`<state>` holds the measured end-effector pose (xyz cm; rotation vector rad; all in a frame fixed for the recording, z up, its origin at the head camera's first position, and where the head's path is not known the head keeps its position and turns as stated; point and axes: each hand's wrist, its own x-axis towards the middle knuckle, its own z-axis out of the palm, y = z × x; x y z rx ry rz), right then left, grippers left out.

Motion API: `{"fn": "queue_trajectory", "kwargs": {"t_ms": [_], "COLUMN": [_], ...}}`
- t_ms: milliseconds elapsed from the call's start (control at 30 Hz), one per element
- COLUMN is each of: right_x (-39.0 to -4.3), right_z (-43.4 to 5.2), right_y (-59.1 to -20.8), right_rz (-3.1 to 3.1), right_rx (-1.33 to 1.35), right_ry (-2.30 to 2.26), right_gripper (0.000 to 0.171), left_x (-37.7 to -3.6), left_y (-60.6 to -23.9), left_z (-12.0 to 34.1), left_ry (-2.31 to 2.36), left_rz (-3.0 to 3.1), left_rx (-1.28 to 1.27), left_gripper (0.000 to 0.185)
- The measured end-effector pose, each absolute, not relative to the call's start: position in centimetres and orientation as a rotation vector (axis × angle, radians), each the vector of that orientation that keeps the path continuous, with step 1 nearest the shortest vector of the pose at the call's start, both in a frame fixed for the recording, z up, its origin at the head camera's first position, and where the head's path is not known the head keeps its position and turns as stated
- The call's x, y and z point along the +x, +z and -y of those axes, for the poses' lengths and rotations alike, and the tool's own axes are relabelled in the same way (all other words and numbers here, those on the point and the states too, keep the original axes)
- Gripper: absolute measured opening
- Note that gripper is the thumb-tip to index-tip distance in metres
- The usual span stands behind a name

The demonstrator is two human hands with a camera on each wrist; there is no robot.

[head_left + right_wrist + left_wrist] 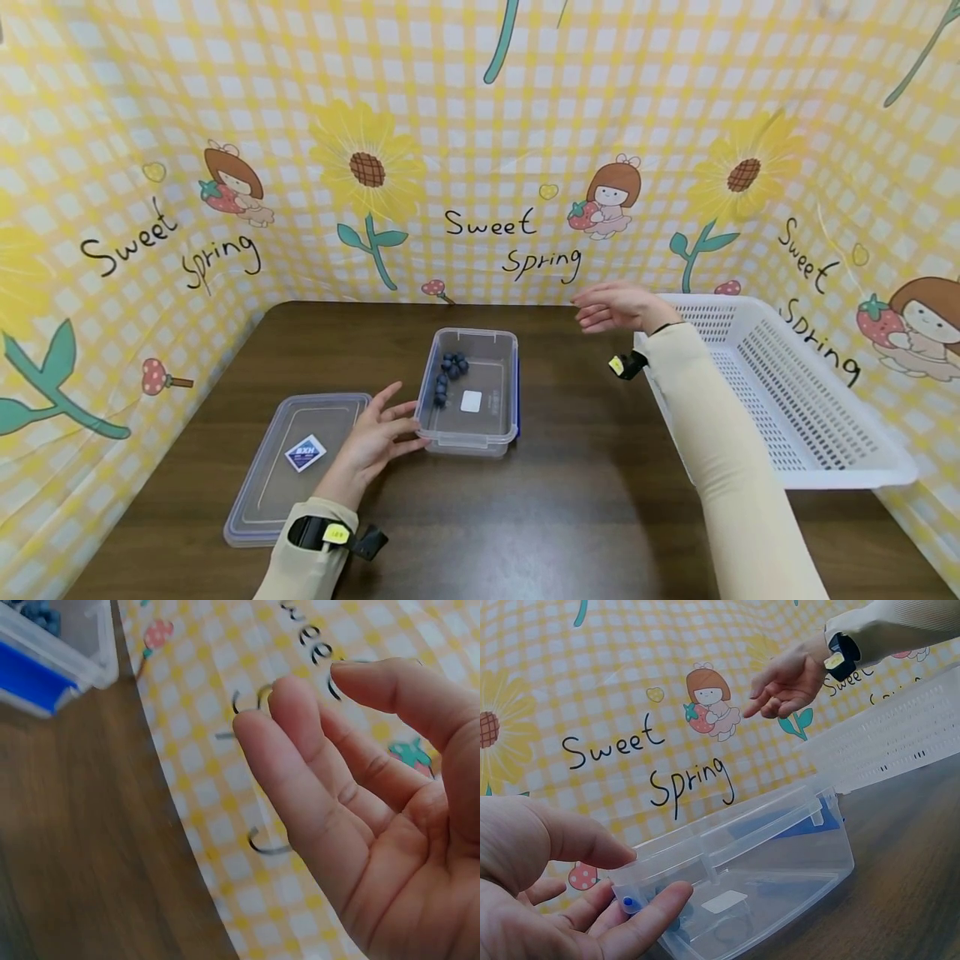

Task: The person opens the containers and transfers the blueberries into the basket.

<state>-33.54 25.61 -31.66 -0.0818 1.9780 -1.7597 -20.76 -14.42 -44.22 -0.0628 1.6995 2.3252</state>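
A clear plastic food container (491,375) stands uncovered on the table, with several blueberries (453,365) along the left part of its floor. Beside its left wall is my left hand (378,437), fingers spread and fairly straight, fingertips at the container's near left side. In the left wrist view the thumb and fingers lie around a corner of the container (780,885) without a visible grip. My right hand (618,307) hovers above the back of the table, between the container and the white basket, its fingers loosely bent. Nothing is in it in the right wrist view.
The container's clear lid (300,500) with a blue label lies flat at the left, partly behind my left forearm. A white perforated plastic basket (847,479) stands at the right, my right forearm crossing over it. Checked cloth (480,150) rises around the dark wooden table (562,517).
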Motion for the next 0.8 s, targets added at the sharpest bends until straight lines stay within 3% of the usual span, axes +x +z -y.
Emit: {"fn": "queue_trajectory", "kwargs": {"t_ms": [800], "right_x": [-34.0], "right_z": [-12.7], "right_y": [-36.0], "right_rz": [-1.846], "right_rx": [-0.221], "right_ry": [-1.567], "right_gripper": [0.044], "left_x": [-20.7], "left_y": [-44.4], "left_z": [14.4], "left_ry": [2.332], "left_rz": [-1.701], "left_rx": [-0.058], "left_gripper": [0.081]}}
